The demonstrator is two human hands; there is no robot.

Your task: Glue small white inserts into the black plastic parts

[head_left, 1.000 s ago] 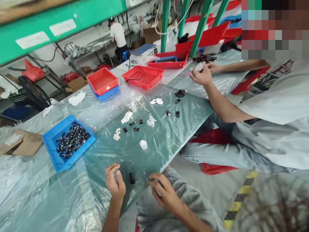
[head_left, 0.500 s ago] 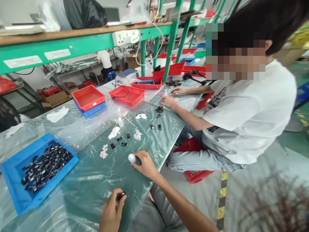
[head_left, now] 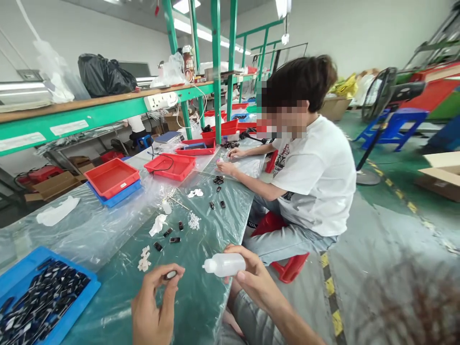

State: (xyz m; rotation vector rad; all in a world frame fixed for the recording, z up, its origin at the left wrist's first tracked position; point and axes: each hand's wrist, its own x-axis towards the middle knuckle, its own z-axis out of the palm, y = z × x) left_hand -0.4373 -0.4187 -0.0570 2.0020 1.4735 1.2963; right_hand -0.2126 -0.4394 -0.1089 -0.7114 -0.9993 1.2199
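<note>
At the near edge of the table [head_left: 201, 306], close to the viewer: right hand [head_left: 257, 280] now lifted off the plastic sheet, carrying a white squeeze bottle [head_left: 223, 264] that half a second ago stood on the table under its reach. Bottle held sideways, nozzle pointing left toward the left hand [head_left: 153, 309]. Right fingers [head_left: 239, 252] curled round the bottle's body, thumb under, closed firmly on it. Left hand raised too, a small black part [head_left: 170, 275] pinched between thumb and fingertips [head_left: 177, 274], the other fingers loosely folded. Part and nozzle near each other but apart, both above the table rather than on it. Judging by this: pick-up of both things finished, bottle tip being brought to the part, likely to put a drop on it.

Farther along the table: loose black parts [head_left: 168, 235] and white scraps [head_left: 158, 224] scattered mid-way, a second small white bottle [head_left: 166, 207] standing beyond them. Near left: blue tray [head_left: 21, 261] full of black parts. Far left: red tray [head_left: 111, 177] stacked on a blue one. Right of the table, a seated co-worker in a white T-shirt [head_left: 316, 177], both hands at work farther down the table, separate from the viewer's own.
</note>
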